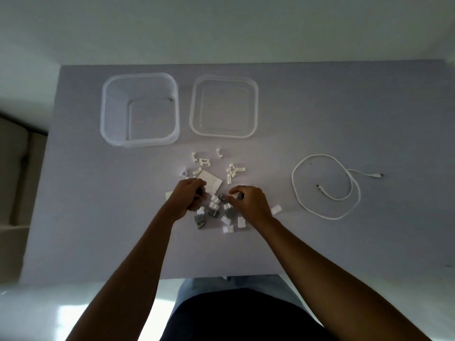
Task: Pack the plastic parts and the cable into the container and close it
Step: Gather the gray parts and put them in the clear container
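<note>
Several small white and grey plastic parts [213,212] lie scattered at the middle of the grey table [320,242]. My left hand [188,196] is curled around grey parts at the pile's left side. My right hand [248,203] pinches a grey part at the pile's right side. More small white clips [204,161] lie just beyond the hands, with a flat white square piece [210,184] between them. A clear square container [139,109] stands open at the back left. Its clear lid [224,107] lies flat to the right of it. A coiled white cable [327,188] rests at the right.
The table's near edge runs just in front of my body. A beige piece of furniture [17,168] stands off the table's left edge. A pale wall rises behind the table's far edge.
</note>
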Motion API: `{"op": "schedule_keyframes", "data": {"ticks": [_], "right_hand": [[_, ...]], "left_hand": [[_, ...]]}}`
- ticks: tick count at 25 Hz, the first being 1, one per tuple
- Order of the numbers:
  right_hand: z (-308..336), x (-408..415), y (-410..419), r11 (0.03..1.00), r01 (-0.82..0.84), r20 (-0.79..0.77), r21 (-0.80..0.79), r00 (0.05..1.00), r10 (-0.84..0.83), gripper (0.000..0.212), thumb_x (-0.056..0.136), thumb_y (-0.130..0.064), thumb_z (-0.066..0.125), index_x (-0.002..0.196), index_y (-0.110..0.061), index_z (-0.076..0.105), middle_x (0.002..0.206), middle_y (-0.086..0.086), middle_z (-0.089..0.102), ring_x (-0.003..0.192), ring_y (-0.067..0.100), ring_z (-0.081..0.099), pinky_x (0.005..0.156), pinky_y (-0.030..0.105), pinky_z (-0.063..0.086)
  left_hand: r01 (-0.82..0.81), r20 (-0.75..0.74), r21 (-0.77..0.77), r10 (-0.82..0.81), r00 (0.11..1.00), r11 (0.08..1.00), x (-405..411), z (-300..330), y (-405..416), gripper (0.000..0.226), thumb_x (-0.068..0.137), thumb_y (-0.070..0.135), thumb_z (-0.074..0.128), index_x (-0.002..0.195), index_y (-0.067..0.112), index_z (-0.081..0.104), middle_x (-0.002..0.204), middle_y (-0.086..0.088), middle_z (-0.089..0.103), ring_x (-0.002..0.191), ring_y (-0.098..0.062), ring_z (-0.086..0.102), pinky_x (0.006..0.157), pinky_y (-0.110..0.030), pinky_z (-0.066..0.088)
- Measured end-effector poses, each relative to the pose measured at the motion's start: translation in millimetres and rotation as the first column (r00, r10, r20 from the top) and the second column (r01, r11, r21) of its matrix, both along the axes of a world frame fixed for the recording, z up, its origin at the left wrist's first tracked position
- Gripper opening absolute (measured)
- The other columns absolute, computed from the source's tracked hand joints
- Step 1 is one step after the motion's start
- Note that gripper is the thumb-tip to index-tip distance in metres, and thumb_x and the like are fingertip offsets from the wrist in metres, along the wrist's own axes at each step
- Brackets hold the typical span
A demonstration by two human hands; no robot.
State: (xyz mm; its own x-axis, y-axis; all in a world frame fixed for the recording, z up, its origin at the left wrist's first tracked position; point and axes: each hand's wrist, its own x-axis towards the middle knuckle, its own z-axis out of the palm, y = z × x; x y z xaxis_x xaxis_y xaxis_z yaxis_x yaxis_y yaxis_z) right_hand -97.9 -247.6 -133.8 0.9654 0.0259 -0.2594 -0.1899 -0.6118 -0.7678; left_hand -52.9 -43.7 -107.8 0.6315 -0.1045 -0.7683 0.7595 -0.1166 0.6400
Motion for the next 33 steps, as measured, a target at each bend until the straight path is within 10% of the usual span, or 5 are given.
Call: {"op": "schedule_keyframes", "data": {"ticks": [6,11,20,29,33], "right_hand": [[-14,6,36,0.918,-0.189,-0.114,-0.348,0.981,0.159,0.012,0.089,-0.029,0.064,0.091,-0.019,0.071,0.089,0.005,0.074,0.080,0.024,0.069,0.068,0.030,0.053],[-4,11,50,0.995,0.102,-0.120,0.023,0.988,-0.099,0.010,0.088,-0.022,0.068,0.084,-0.013,0.071,0.073,-0.001,0.069,0.064,0.010,0.061,0.057,0.015,0.045],[17,-10,60,0.316,0.608,-0.647,0.728,0.762,0.022,0.029,0.092,-0.020,0.032,0.073,-0.015,0.054,0.065,0.008,0.047,0.048,0.016,0.034,0.046,0.024,0.021],[11,-5,77,0.948,0.175,-0.278,0.265,0.955,-0.098,0.022,0.092,-0.026,0.064,0.080,-0.008,0.063,0.066,0.009,0.056,0.055,0.016,0.050,0.049,0.028,0.045],[3,7,89,0.954,-0.253,-0.062,-0.159,0.967,0.247,0.022,0.095,-0.040,0.055,0.108,-0.026,0.065,0.088,0.007,0.074,0.079,0.027,0.069,0.066,0.038,0.056]], "left_hand": [[0.017,0.019,0.202,-0.021,1.000,0.979,-4,-7,51,0.011,0.097,0.013,0.047,0.089,0.010,0.054,0.082,-0.019,0.064,0.037,-0.011,0.034,0.035,-0.018,0.025],[0.308,0.141,0.669,-0.522,0.841,0.677,-15,-14,87,0.009,0.093,0.026,0.058,0.100,0.021,0.059,0.079,-0.005,0.070,0.068,-0.022,0.063,0.062,-0.029,0.047],[0.437,-0.038,0.806,-0.701,0.712,0.400,-31,-26,94,0.045,0.088,0.041,0.066,0.114,0.009,0.049,0.107,-0.015,0.066,0.090,-0.032,0.065,0.067,-0.036,0.048],[0.246,0.120,0.389,-0.314,0.942,0.888,-34,-16,95,0.024,0.097,0.027,0.050,0.102,0.004,0.058,0.071,-0.010,0.070,0.043,-0.013,0.048,0.042,-0.023,0.037],[0.008,-0.014,-0.111,-0.010,1.000,0.994,-43,-4,102,0.030,0.099,0.018,0.042,0.111,-0.008,0.051,0.070,-0.017,0.058,0.039,-0.012,0.029,0.039,-0.020,0.023]]}}
